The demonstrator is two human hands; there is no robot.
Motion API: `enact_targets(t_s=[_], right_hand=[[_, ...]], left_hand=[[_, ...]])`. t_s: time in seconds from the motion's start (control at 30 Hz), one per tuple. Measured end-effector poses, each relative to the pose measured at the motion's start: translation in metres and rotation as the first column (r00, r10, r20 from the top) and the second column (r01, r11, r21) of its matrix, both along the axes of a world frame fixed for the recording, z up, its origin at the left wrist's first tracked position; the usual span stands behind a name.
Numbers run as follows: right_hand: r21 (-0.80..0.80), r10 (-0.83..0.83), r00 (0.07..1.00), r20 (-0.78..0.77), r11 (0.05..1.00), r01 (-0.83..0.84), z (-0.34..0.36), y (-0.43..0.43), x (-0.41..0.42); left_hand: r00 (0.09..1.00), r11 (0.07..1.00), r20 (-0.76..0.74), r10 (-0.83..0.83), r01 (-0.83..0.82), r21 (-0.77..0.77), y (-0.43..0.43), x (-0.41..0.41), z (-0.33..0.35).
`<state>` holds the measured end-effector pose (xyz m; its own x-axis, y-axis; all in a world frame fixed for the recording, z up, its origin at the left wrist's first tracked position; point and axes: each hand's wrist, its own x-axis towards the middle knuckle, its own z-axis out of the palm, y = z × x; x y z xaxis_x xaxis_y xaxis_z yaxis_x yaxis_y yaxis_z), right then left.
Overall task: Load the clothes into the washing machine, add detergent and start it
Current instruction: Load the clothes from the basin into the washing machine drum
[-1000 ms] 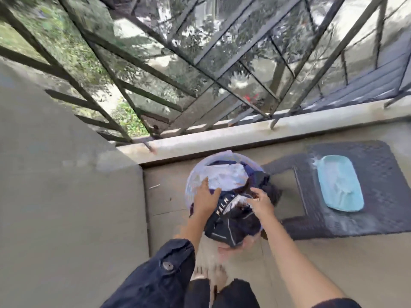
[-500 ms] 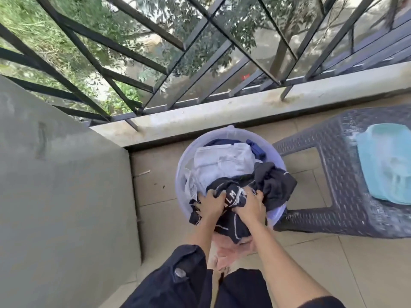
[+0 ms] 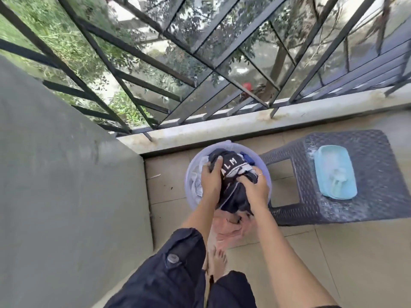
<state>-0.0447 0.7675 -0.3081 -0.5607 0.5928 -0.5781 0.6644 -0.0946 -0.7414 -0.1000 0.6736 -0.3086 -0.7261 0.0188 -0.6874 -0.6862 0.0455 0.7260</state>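
Observation:
A pale lilac plastic basin (image 3: 265, 172) stands on the balcony floor by the ledge, filled with clothes. On top lies a dark navy garment with white letters (image 3: 231, 163). My left hand (image 3: 211, 181) grips its left side and my right hand (image 3: 254, 189) grips its right side, both pressing it over the basin. White cloth (image 3: 195, 181) shows beneath at the left, a blue piece (image 3: 247, 157) at the back. A pink cloth (image 3: 229, 230) hangs out of the basin's near edge. No washing machine is in view.
A dark woven plastic stool (image 3: 373, 205) stands right of the basin with a light blue lidded tub (image 3: 334, 171) on it. A grey wall (image 3: 66, 185) closes the left side. A metal railing (image 3: 200, 63) on a concrete ledge (image 3: 222, 127) runs behind. My bare feet (image 3: 216, 261) stand below.
Both hands have bunched the navy garment and pushed it up onto the middle of the basin; it no longer drapes over the near and right rim. The camera has pulled back.

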Motion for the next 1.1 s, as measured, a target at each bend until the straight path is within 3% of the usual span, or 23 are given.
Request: enact_targets(t_s=[0.17,0.47,0.77,0.93,1.1], right_hand=[[-0.084,-0.034,0.998,-0.046,0.996,0.03,0.074,-0.003,-0.006],[-0.203,-0.033,0.955,-0.294,0.979,-0.029,0.205,-0.014,-0.008],[-0.141,0.163,0.901,-0.401,0.961,-0.236,0.31,-0.068,-0.029],[-0.022,0.253,0.837,-0.485,0.954,-0.3,0.345,-0.122,-0.04],[-0.022,0.296,0.794,-0.532,0.932,-0.362,0.379,-0.182,-0.05]], left_hand=[[0.997,0.997,-0.048,0.066,-0.067,-0.022,0.0,-0.008,0.08],[0.968,0.986,-0.189,0.163,-0.166,0.0,-0.022,-0.017,0.217],[0.899,0.933,-0.251,0.359,-0.351,0.078,-0.088,-0.015,0.308],[0.869,0.915,-0.288,0.403,-0.39,0.105,-0.141,-0.007,0.361],[0.829,0.898,-0.348,0.437,-0.421,0.127,-0.203,-0.012,0.392]])
